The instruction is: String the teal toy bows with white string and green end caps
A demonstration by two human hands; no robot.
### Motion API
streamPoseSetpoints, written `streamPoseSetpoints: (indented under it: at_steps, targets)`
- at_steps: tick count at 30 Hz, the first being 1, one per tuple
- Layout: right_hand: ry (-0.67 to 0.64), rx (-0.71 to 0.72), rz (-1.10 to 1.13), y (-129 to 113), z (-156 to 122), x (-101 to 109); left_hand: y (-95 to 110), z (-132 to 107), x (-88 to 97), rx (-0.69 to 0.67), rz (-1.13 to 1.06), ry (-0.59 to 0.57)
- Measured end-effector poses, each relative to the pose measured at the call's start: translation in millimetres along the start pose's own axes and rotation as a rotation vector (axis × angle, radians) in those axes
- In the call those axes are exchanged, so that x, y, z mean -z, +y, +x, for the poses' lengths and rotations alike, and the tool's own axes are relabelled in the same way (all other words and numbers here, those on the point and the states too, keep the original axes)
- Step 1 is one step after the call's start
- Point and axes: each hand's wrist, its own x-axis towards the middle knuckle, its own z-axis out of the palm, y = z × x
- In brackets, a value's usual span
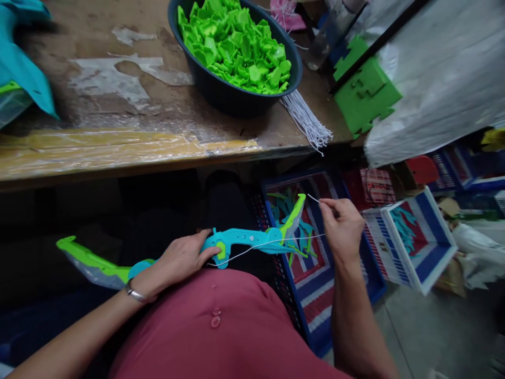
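Observation:
My left hand (183, 258) is wrapped round the middle of a toy bow (242, 238), turquoise with green-and-grey limbs, held crosswise in front of my body. The thumb presses by a green piece (221, 250) at its centre. My right hand (342, 226) is closed, thumb and finger pinching a white string (314, 198) just right of the bow's right green tip (302, 197). The string's end pokes out toward that tip, apart from it. From the pinch, the string also runs left across the bow to near my left thumb.
On the wooden table (94, 118) stands a dark basin (236, 102) full of green plastic pieces, beside a bundle of white strings (310, 121). Below right, a blue crate (325, 337) holds turquoise and green parts. A white crate (424, 263) stands further right. Turquoise parts (23, 58) lie at far left.

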Motion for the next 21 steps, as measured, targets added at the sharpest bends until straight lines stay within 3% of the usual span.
streamPoseSetpoints:
  at_steps: [1,3,12,21]
  targets:
    - [-0.018,0.005,-0.047,3.4,-0.6,-5.0,3.4,0.5,3.2,0.028,0.022,-0.08]
    - [-0.037,-0.032,-0.127,9.4,-1.1,-15.3,9.3,-1.9,6.5,0.047,0.077,-0.133]
    - [-0.012,-0.074,-0.319,29.2,5.0,-41.9,4.6,-17.4,-18.1,-0.028,0.182,0.039]
    - [-0.005,-0.087,-0.358,38.5,9.4,-50.0,7.1,-16.2,-16.4,0.008,0.18,-0.004]
